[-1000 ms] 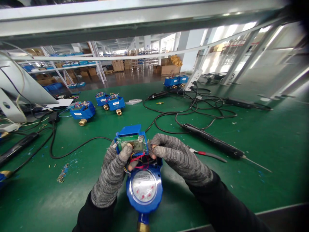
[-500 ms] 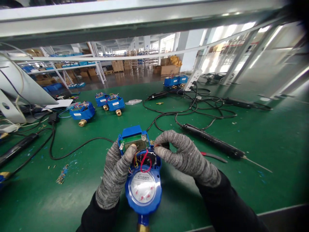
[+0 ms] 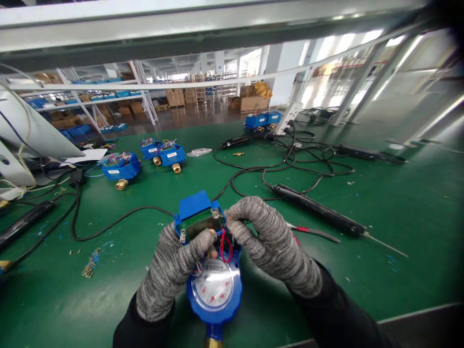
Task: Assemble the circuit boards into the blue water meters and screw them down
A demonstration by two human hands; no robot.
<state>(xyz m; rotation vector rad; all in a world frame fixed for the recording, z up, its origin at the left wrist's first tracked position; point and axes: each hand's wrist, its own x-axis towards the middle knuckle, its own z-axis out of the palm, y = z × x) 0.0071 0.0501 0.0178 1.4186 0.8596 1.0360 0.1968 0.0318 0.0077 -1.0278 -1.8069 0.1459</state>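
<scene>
A blue water meter (image 3: 213, 290) with a round dial lies in front of me, its electronics housing at the far end uncovered. A green circuit board (image 3: 199, 224) with a display and small springs sits tilted in that housing. My left hand (image 3: 170, 266), in a grey knit glove with bare fingertips, is closed at the board's left and lower edge, thumb on top. At the upper right corner, my gloved right hand (image 3: 270, 241) pinches something its fingers hide. Red wires (image 3: 226, 246) loop out between the board and the dial.
A black soldering iron (image 3: 319, 210) and red-handled pliers (image 3: 308, 230) lie to the right. Cables (image 3: 250, 170) cross the green bench (image 3: 119, 299). Other blue meters (image 3: 121, 166) stand farther back; small screws (image 3: 90, 263) lie at left. A shelf beam (image 3: 203, 24) spans overhead.
The circuit board has tipped up more steeply. My left thumb has slid right along its lower edge, and a fingertip now shows beneath. My right hand has moved slightly left; the pliers show more.
</scene>
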